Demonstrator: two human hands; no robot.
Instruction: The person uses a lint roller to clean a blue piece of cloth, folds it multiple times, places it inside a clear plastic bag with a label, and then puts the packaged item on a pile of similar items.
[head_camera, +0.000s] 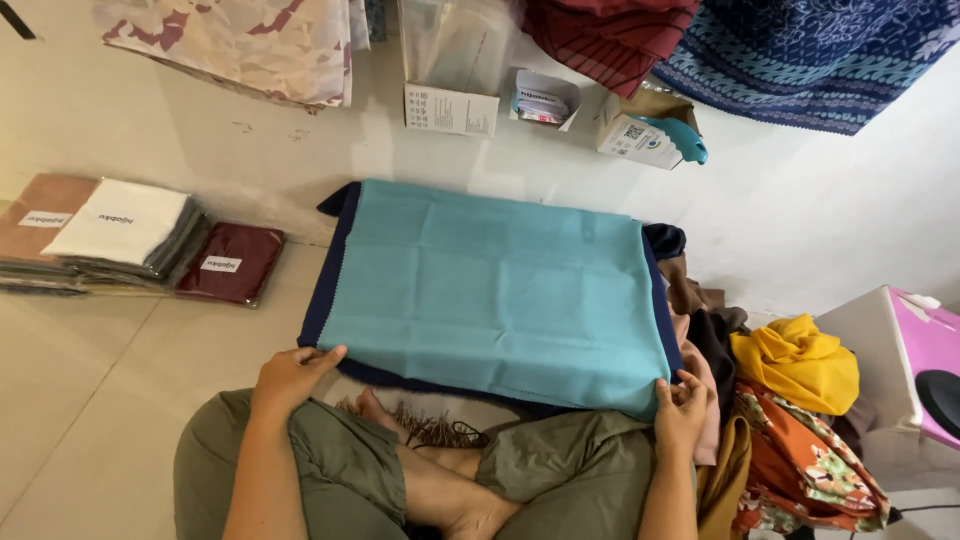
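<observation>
A folded teal cloth (490, 285) lies flat on top of a dark navy cloth (330, 270) on the floor in front of my crossed legs. My left hand (292, 375) rests at the near left corner of the cloths, fingers curled on the edge. My right hand (680, 405) pinches the near right corner of the teal cloth between thumb and fingers.
Packaged folded cloths, brown, white and maroon (232, 262), are stacked at the left. A heap of loose cloths, yellow (800, 365) and orange floral (810, 460), lies at my right by a white and pink box (900, 350). Small boxes and hanging fabrics line the wall.
</observation>
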